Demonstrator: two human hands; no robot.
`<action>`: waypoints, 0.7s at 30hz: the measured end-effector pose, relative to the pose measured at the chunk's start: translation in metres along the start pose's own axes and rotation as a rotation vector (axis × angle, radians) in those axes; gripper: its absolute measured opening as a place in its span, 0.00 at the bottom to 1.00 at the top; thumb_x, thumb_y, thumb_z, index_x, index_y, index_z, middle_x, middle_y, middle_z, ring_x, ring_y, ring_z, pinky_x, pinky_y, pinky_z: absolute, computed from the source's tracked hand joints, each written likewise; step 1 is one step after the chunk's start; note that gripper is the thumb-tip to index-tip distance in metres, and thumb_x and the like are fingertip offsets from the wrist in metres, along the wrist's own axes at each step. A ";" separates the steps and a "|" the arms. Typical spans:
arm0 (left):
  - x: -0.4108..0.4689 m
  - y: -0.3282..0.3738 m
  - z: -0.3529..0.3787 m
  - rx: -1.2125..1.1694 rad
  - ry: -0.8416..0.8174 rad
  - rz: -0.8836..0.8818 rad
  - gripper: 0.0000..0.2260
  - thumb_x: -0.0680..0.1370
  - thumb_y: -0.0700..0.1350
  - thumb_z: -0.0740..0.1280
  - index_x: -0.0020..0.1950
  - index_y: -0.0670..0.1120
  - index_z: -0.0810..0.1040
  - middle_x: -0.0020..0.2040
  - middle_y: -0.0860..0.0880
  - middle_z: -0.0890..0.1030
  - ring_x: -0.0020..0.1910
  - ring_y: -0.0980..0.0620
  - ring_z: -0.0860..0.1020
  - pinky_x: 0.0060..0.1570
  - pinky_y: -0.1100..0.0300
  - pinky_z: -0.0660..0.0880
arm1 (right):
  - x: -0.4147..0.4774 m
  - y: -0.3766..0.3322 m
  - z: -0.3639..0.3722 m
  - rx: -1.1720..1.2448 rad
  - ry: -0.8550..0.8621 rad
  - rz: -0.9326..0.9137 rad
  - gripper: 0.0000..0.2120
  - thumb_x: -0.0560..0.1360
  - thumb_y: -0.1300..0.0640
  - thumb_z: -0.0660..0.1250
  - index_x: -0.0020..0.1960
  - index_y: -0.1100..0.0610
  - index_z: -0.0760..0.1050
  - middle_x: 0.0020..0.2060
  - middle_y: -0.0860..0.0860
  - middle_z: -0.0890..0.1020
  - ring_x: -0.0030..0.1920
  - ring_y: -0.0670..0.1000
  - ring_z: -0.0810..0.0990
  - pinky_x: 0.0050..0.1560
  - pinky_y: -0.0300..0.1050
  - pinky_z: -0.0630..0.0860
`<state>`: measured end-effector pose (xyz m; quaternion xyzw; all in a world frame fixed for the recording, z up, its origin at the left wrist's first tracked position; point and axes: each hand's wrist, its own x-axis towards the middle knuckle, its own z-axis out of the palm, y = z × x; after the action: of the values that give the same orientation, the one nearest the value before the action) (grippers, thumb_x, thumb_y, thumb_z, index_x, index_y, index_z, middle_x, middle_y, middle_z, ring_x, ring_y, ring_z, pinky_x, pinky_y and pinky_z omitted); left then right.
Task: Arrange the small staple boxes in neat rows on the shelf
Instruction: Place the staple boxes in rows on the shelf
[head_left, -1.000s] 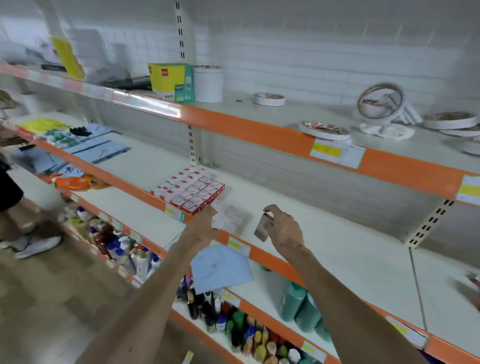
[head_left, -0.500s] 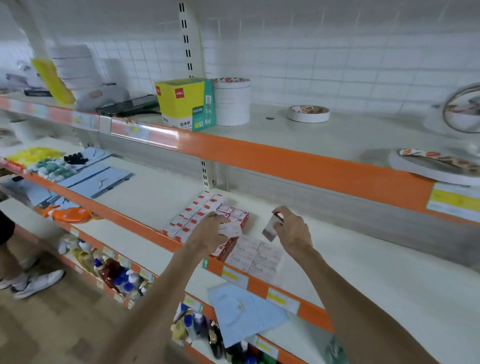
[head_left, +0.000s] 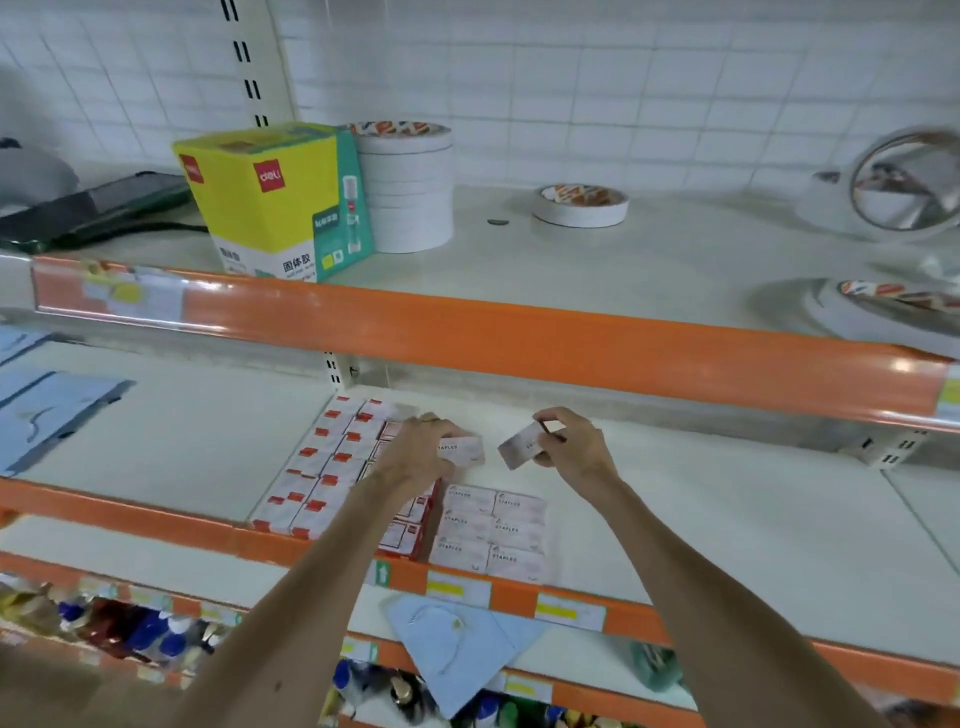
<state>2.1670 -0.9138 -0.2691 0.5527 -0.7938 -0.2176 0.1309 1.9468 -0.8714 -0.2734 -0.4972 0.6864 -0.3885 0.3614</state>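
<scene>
A: You're facing a white tiled wall (head_left: 571, 78) and orange-edged store shelving. The middle shelf (head_left: 727, 519) in front of you carries the staple stock.

B: Both your bare forearms reach in over its front edge, side by side, with the wrists roughly level.

A: Your left hand (head_left: 415, 452) lies palm down, its fingers curled over a pale box (head_left: 465, 451) marked STAPLES. It sits at the right edge of the red-and-white boxes (head_left: 332, 467), which are packed in rows toward the back left.

B: I can't tell whether that box touches the shelf, because your fingers cover its left end.

A: Your right hand (head_left: 571, 447) shows you its back and pinches a second pale box (head_left: 519, 451) between thumb and fingers. That box is tilted, with its left end lower.

B: The two held boxes are near each other, with a gap between them.

A: Just in front of your hands, six pale boxes (head_left: 491, 530) lie flat in two columns of three at the shelf's front lip, right beside the red-and-white block.

B: On the shelf above, a yellow carton (head_left: 270, 202) stands next to a stack of tape rolls (head_left: 410, 192).
</scene>
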 end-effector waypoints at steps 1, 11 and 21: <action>0.005 0.000 0.001 0.010 -0.014 0.017 0.22 0.71 0.38 0.71 0.65 0.49 0.77 0.57 0.49 0.76 0.57 0.52 0.72 0.49 0.64 0.68 | -0.001 0.003 -0.001 0.003 0.019 0.018 0.13 0.78 0.64 0.60 0.58 0.53 0.77 0.45 0.56 0.83 0.41 0.54 0.85 0.46 0.46 0.83; 0.038 -0.004 0.016 0.019 -0.155 0.136 0.21 0.74 0.39 0.68 0.66 0.51 0.75 0.61 0.51 0.74 0.61 0.51 0.71 0.62 0.52 0.72 | -0.005 0.021 0.008 -0.041 0.197 0.149 0.11 0.75 0.62 0.63 0.56 0.55 0.77 0.38 0.56 0.84 0.33 0.49 0.83 0.39 0.45 0.80; 0.048 -0.020 0.016 0.040 -0.195 0.130 0.23 0.74 0.34 0.62 0.67 0.49 0.75 0.64 0.49 0.74 0.63 0.50 0.71 0.64 0.52 0.71 | 0.009 0.025 0.023 -0.092 0.184 0.162 0.11 0.74 0.59 0.64 0.56 0.54 0.77 0.35 0.53 0.85 0.39 0.52 0.85 0.48 0.53 0.82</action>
<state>2.1591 -0.9612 -0.2941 0.4788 -0.8411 -0.2455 0.0561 1.9552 -0.8789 -0.3067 -0.4184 0.7718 -0.3700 0.3039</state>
